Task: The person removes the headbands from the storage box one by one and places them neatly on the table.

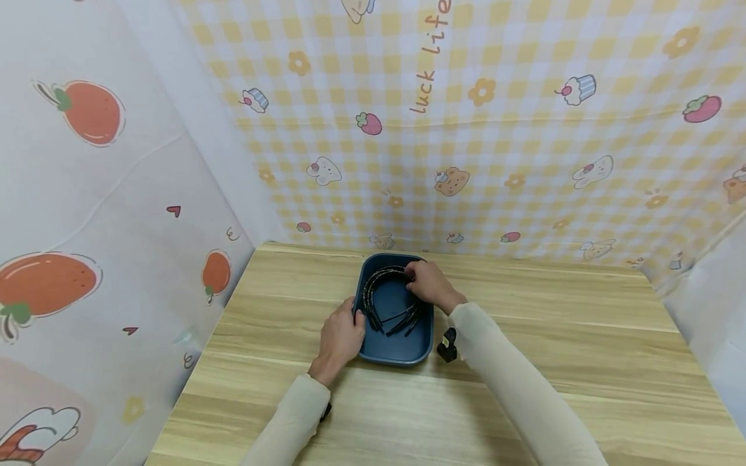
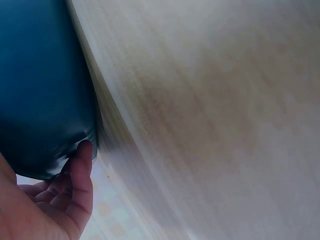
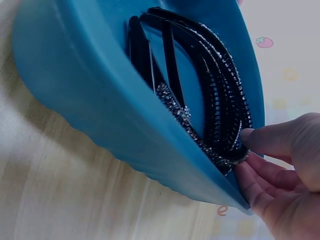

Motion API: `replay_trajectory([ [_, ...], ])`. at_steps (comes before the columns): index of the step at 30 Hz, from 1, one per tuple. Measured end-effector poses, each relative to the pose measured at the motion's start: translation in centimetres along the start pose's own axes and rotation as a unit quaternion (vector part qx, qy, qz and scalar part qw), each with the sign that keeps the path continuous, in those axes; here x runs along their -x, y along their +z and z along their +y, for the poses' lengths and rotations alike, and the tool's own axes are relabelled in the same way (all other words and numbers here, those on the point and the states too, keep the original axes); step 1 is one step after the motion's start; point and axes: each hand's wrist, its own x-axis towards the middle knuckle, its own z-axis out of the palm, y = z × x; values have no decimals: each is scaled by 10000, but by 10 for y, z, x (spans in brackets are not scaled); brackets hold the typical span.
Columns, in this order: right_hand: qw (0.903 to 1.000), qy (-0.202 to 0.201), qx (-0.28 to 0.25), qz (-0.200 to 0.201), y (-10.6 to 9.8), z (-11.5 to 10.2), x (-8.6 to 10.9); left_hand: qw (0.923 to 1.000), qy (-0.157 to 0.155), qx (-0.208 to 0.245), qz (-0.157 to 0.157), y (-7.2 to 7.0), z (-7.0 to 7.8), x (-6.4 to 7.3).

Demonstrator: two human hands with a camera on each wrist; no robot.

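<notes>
Several black headbands with glittering stones (image 3: 220, 90) lie nested inside a blue plastic bin (image 1: 393, 353). My left hand (image 1: 342, 333) grips the bin's left rim, with the thumb over the edge. In the left wrist view, the curled fingers of that hand (image 2: 60, 200) are against the bin's outer wall (image 2: 45, 75). My right hand (image 1: 430, 283) reaches over the far right part of the bin. Seen from the right wrist, this hand (image 3: 285, 170) pinches the curved part of a headband between thumb and fingers, close to the bin's rim.
The bin stands on a light wood-grain table (image 1: 559, 323), near its back edge. Behind it hangs a yellow checked cloth (image 1: 408, 162) with printed cartoons. A white printed cloth (image 1: 140, 194) covers the left side. A black device (image 1: 447, 346) sits by the right wrist.
</notes>
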Motion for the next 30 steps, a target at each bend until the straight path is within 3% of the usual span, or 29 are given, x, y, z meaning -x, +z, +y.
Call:
replay_trajectory([
  [18,9989,130,-149,435,5,3,0,10000,51,18,16,1,-2,0],
  [30,9966,227,-520,600,-2,6,3,10000,41,3,49,0,-1,1],
])
